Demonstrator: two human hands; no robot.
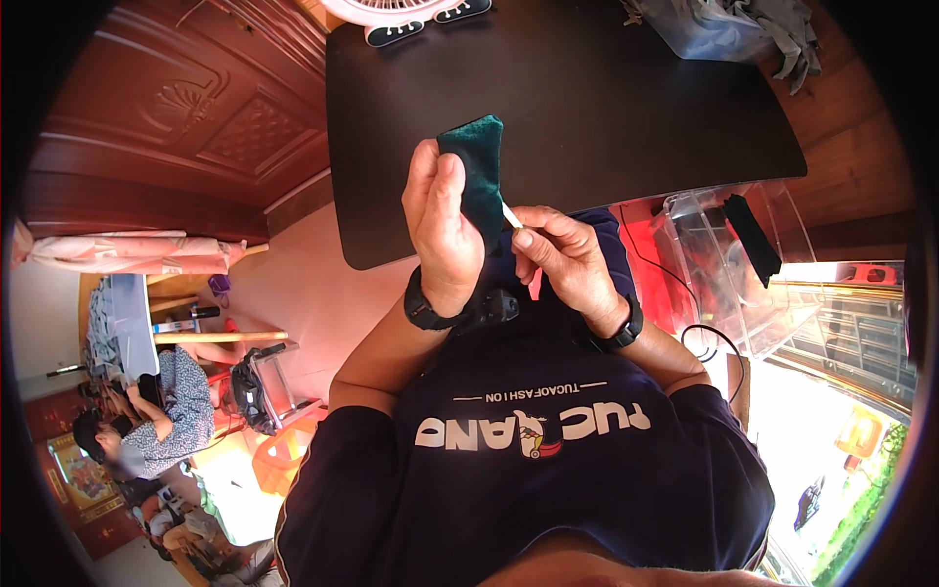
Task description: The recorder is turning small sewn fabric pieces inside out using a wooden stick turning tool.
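Observation:
A dark green velvet piece (pixel 479 166), like a small flat pouch, stands upright above the near edge of the table. My left hand (pixel 442 225) holds it from the left side, with some of its fingers hidden behind the fabric. My right hand (pixel 567 256) is close by on the right, thumb and fingers pinched on a thin white stick-like thing (pixel 511 215). The tip of this white thing reaches the lower right edge of the green piece; whether it goes inside cannot be seen. A small pink bit (pixel 535 285) shows below the right fingers.
In front of me is a dark table (pixel 606 108). A white fan (pixel 391 12) and a translucent bin (pixel 704 34) with grey cloth stand at its far side. To the right, a clear plastic box (pixel 685 235) holds a black strip. Another person (pixel 176 401) sits far left.

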